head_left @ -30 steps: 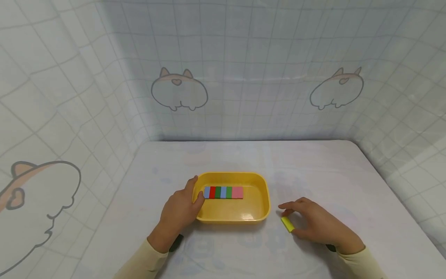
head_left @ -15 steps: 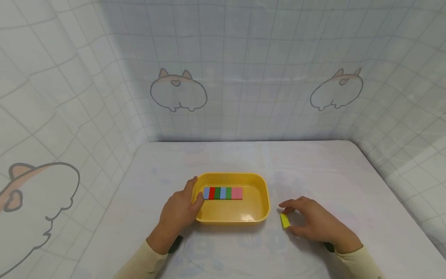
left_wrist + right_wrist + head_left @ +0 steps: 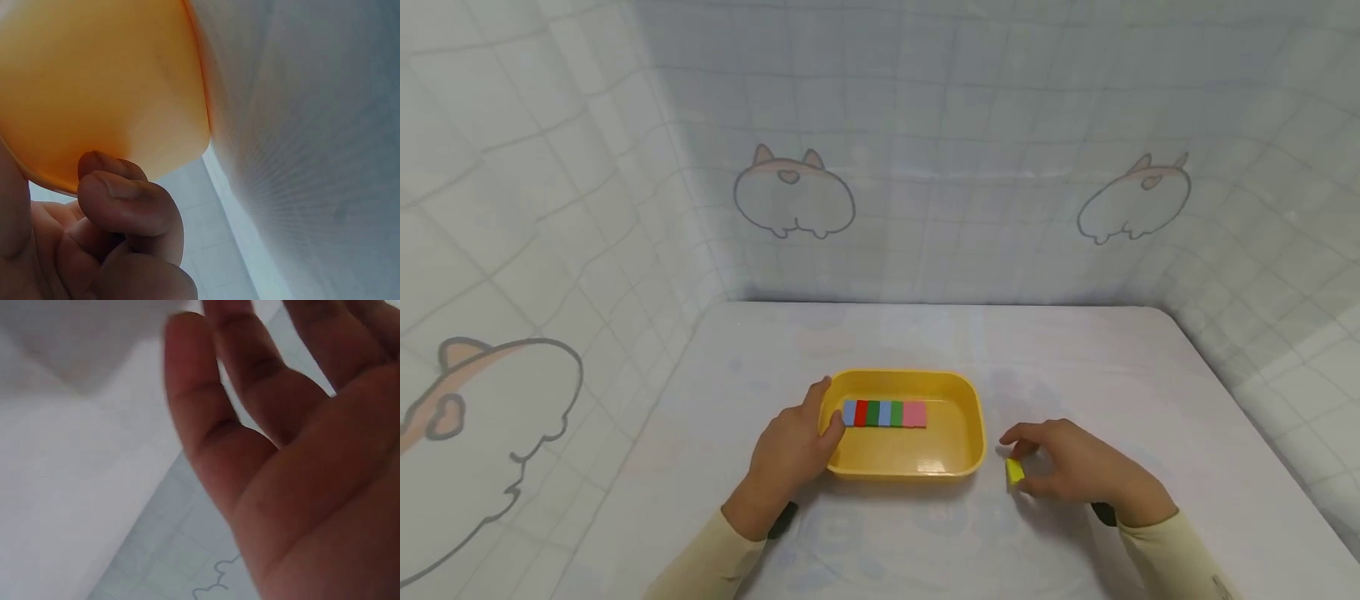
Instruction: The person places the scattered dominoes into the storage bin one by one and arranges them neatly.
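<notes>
My left hand [image 3: 790, 450] grips the left end of a yellow tray [image 3: 902, 478], thumb over the rim. In the left wrist view, curled fingers [image 3: 131, 200] lie against the tray's wall [image 3: 106, 81]. A row of flat coloured strips [image 3: 884, 414] in blue, red, green and pink lies side by side inside the tray. To the right of the tray, my right hand [image 3: 1075, 468] pinches a small bright yellow block [image 3: 1015, 471] between thumb and fingertips, low over the table. The right wrist view has the right hand's fingers [image 3: 194, 381] but not the block.
A pale cloth with faint prints covers the table [image 3: 865, 550]. Behind it and at both sides hang white grid-patterned curtains [image 3: 925, 167] with cartoon animal drawings. The table's far edge runs along the back curtain.
The yellow block has turned between the right fingers, from slanted to more upright, and shows shorter now. The left hand keeps its place on the tray. The head view has shifted slightly.
</notes>
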The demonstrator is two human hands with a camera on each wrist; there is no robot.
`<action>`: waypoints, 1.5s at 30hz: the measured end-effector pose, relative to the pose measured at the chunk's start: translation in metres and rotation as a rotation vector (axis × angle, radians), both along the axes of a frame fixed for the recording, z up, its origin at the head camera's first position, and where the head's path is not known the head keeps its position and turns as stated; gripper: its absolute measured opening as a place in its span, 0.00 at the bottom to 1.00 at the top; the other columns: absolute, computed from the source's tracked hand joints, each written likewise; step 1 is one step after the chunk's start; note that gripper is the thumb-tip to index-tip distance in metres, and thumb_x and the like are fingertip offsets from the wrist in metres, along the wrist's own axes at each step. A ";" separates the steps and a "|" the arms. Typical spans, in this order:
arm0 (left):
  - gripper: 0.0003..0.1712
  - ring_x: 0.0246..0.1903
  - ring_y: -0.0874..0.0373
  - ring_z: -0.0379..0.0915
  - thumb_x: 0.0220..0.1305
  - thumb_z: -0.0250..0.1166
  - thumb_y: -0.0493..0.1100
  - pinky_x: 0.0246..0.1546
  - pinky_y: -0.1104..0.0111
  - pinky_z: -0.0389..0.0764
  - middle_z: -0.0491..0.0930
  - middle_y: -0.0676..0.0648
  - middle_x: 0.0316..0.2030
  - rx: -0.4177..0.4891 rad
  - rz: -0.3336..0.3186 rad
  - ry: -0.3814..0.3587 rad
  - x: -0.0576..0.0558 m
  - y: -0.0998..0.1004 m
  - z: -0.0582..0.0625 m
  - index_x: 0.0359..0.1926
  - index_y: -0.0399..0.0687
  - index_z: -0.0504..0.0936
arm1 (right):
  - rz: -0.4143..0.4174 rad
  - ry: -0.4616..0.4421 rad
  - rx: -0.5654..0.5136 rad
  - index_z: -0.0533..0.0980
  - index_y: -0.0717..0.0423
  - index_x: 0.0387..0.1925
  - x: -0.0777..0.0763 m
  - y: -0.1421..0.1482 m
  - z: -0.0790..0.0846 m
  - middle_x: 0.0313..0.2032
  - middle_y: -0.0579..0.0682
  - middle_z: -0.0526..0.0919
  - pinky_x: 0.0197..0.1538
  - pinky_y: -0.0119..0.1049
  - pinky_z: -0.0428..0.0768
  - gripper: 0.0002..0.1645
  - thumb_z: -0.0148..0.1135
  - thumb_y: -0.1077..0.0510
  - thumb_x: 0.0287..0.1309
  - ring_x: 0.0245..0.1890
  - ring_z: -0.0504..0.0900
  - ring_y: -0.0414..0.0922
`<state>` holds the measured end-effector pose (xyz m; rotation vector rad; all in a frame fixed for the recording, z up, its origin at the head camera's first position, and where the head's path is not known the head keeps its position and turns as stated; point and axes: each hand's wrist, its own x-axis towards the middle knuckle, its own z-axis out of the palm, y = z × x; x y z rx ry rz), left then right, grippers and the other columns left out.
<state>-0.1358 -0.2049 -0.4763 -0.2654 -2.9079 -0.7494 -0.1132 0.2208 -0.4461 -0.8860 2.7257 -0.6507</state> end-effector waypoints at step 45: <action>0.35 0.11 0.57 0.56 0.75 0.58 0.55 0.14 0.65 0.61 0.64 0.52 0.13 0.002 0.006 0.015 -0.003 -0.001 -0.007 0.77 0.49 0.66 | -0.064 0.280 -0.234 0.83 0.48 0.58 -0.080 -0.130 0.035 0.53 0.40 0.85 0.51 0.41 0.82 0.25 0.78 0.51 0.61 0.46 0.84 0.43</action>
